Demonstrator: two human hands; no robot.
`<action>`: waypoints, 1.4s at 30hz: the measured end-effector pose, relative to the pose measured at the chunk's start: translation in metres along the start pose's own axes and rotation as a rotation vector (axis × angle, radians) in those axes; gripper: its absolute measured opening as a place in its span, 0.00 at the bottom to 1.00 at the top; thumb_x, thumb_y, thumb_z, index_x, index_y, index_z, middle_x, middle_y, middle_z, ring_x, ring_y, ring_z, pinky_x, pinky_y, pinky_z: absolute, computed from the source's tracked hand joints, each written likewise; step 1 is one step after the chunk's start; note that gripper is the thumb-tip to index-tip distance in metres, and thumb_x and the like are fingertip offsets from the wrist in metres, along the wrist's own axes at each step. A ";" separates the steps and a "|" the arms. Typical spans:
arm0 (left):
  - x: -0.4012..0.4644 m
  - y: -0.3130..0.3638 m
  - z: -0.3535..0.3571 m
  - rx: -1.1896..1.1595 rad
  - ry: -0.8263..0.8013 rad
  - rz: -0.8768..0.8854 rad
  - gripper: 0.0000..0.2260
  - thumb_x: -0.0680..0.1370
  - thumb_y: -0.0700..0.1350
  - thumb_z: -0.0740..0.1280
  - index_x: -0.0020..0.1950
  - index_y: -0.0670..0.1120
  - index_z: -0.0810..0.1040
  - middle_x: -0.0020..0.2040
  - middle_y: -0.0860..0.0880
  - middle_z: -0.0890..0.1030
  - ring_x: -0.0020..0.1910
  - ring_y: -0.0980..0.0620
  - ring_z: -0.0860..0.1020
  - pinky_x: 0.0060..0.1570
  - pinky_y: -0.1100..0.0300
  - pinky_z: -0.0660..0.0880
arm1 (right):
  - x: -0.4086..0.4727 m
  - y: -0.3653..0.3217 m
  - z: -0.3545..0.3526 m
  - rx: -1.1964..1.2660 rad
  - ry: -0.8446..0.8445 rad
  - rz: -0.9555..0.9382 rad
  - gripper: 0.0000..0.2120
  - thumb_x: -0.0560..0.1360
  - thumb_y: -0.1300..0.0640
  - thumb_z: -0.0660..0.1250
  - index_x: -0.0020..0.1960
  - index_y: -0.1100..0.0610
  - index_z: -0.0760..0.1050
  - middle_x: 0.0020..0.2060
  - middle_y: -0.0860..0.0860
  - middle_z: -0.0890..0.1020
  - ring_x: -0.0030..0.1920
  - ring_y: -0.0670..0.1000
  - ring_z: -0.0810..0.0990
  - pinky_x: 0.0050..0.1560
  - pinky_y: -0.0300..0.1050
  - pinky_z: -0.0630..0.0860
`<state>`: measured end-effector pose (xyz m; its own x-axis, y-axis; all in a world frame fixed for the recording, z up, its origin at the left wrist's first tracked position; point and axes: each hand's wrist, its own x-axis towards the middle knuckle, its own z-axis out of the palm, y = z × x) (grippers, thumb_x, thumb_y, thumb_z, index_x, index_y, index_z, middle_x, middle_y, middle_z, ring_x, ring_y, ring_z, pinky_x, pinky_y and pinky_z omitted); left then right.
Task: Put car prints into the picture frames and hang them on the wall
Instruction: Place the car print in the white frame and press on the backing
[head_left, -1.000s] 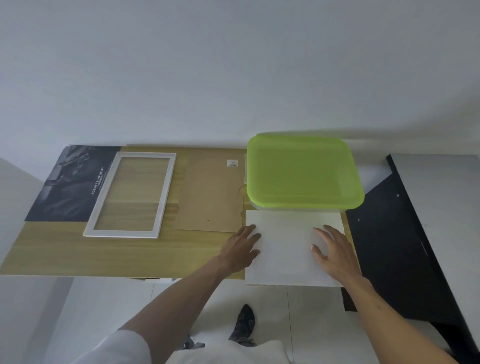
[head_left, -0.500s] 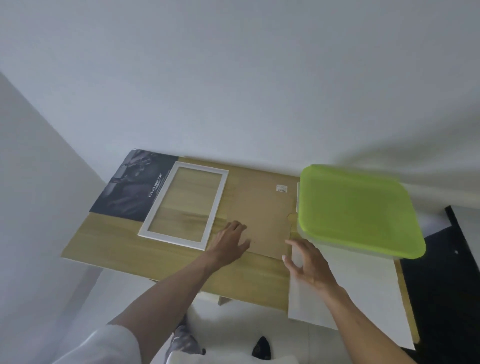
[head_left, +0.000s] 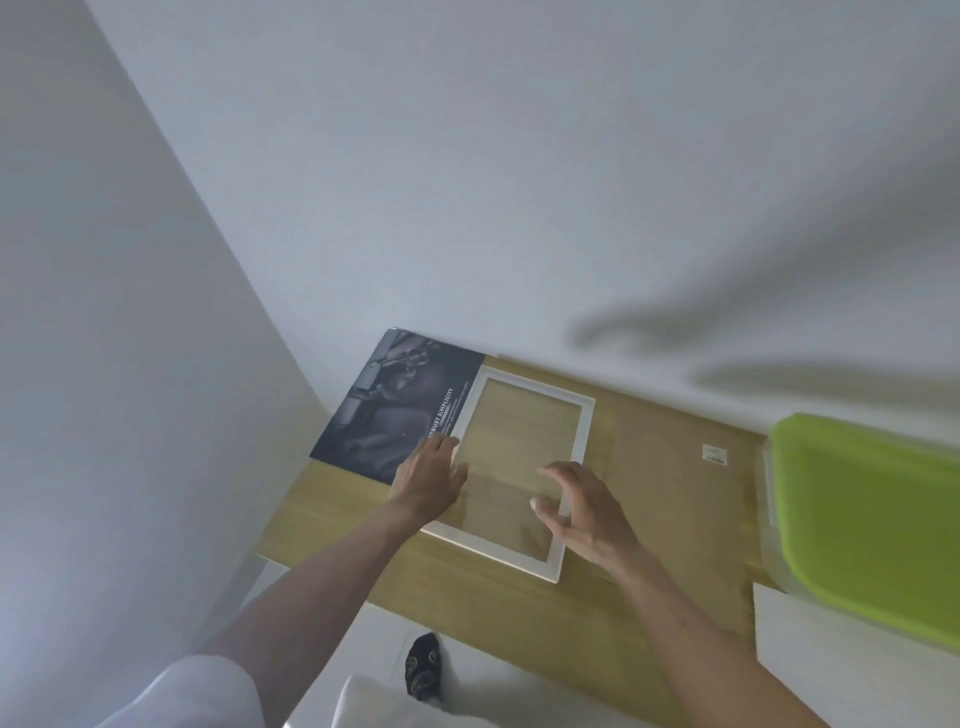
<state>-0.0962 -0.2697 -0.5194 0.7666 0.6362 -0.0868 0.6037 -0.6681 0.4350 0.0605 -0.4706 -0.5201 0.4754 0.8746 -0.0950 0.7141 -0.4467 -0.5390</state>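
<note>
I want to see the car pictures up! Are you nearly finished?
Not yet. Done: nothing is hung; the wall is bare. In hand: both hands, left and right, reach for the empty frame. Left: put the print in, add the backing, hang.

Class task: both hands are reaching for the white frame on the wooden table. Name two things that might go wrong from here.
1. The white frame overlaps the dark print; lifting or sliding it might drag or crease that print.
2. The left hand lies at the frame's left edge while the right hand hovers over the clear pane; touching it may leave smudges.
</note>
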 end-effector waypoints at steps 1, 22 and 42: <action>0.002 -0.016 -0.005 0.011 0.000 -0.036 0.17 0.79 0.51 0.64 0.64 0.44 0.72 0.61 0.47 0.74 0.60 0.45 0.74 0.52 0.50 0.76 | 0.012 -0.013 0.008 -0.016 -0.021 -0.009 0.22 0.79 0.41 0.62 0.70 0.48 0.70 0.66 0.45 0.73 0.66 0.47 0.72 0.65 0.43 0.70; 0.059 -0.163 -0.061 -0.070 -0.022 -0.452 0.16 0.76 0.41 0.67 0.63 0.40 0.72 0.60 0.41 0.72 0.58 0.40 0.73 0.51 0.50 0.73 | 0.131 -0.135 0.093 -0.327 -0.381 -0.081 0.24 0.82 0.46 0.58 0.75 0.53 0.68 0.78 0.50 0.62 0.74 0.52 0.67 0.75 0.51 0.59; 0.029 -0.195 -0.108 -1.290 0.093 -0.556 0.17 0.71 0.30 0.73 0.55 0.46 0.84 0.43 0.45 0.83 0.42 0.45 0.82 0.49 0.50 0.80 | 0.146 -0.139 0.067 0.616 0.108 0.582 0.25 0.78 0.51 0.68 0.72 0.55 0.67 0.64 0.52 0.78 0.59 0.55 0.81 0.61 0.48 0.77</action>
<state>-0.2152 -0.0786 -0.5097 0.4498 0.7530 -0.4803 0.1576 0.4625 0.8725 -0.0033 -0.2680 -0.5152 0.7484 0.5010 -0.4346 -0.0514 -0.6096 -0.7911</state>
